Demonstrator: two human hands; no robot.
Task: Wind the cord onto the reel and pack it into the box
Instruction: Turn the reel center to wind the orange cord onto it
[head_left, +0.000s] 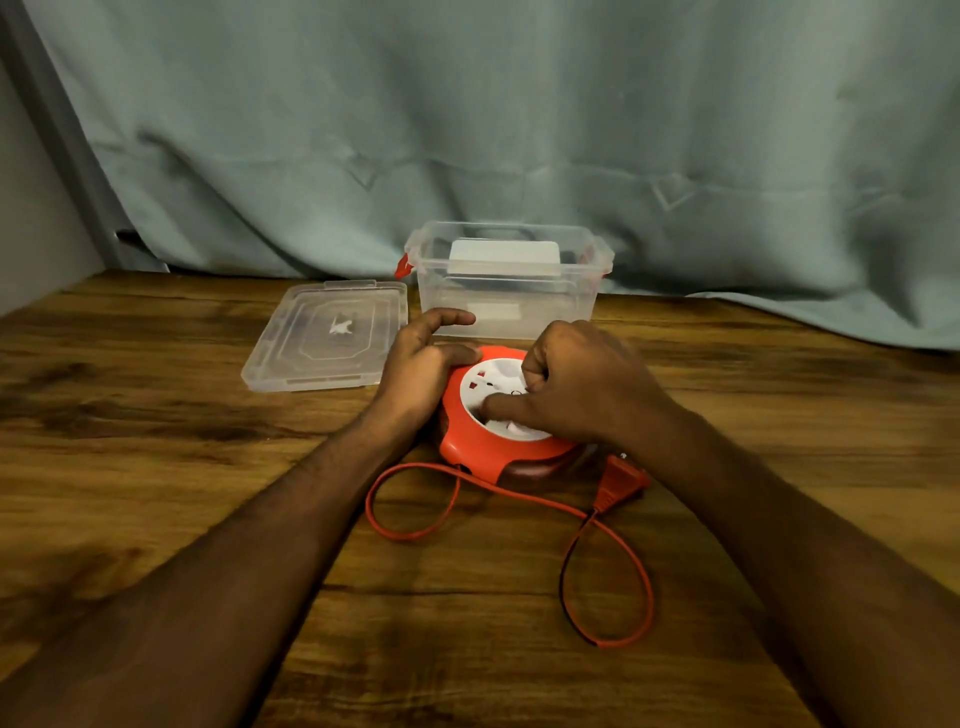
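Observation:
An orange cord reel (470, 447) with a white socket face lies flat on the wooden table (156, 441). My left hand (423, 364) grips the reel's left rim. My right hand (576, 384) rests on the white centre, fingers curled around its winding knob and thumb pressed on the face. A loose orange cord (613, 540) runs out of the reel's front in two loops toward me and ends in an orange plug (618, 480) lying right of the reel. The clear plastic box (506, 306) stands open just behind the reel.
The box's clear lid (327, 338) lies flat to the left of the box. A red latch (401, 266) hangs on the box's left side, and something white lies inside it. A grey-green curtain (519, 130) hangs along the table's back edge.

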